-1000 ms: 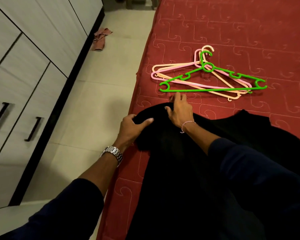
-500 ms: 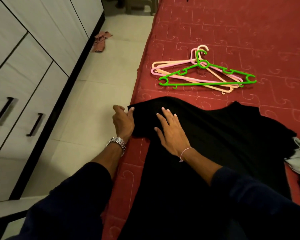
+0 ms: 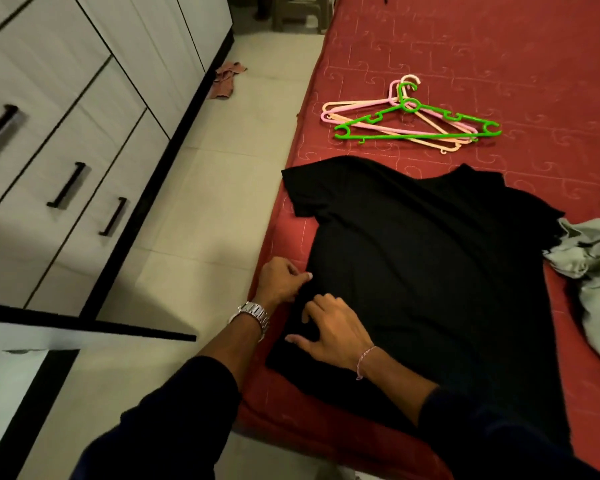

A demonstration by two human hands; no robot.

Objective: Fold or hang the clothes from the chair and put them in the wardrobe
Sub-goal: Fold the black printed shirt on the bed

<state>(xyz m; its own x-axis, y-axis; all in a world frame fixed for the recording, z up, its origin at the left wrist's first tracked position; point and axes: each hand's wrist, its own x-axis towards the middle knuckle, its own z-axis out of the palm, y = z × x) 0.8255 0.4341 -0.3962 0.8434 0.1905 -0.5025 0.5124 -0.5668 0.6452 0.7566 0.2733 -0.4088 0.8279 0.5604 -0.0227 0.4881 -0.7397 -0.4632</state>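
A black T-shirt (image 3: 426, 258) lies spread flat on the red bed (image 3: 499, 57), neck toward the hangers. My left hand (image 3: 280, 283) pinches the shirt's left side edge near the bed's edge. My right hand (image 3: 329, 332) rests on the cloth just beside it, fingers curled into a fold of the fabric. A green hanger (image 3: 416, 124) lies on top of pink and peach hangers (image 3: 364, 114) further up the bed. The white wardrobe (image 3: 66, 116) with black handles stands to the left across the floor.
A crumpled grey-green garment (image 3: 593, 271) lies at the right, touching the shirt's sleeve. A pink cloth (image 3: 227, 79) is on the tiled floor by the wardrobe. An open wardrobe door's edge (image 3: 84, 332) juts in at lower left. A stool stands at the top.
Both hands have slid down from the shirt's left sleeve to its lower left side. The sleeve now lies spread flat. The camera has tilted, bringing the grey-green garment into view.
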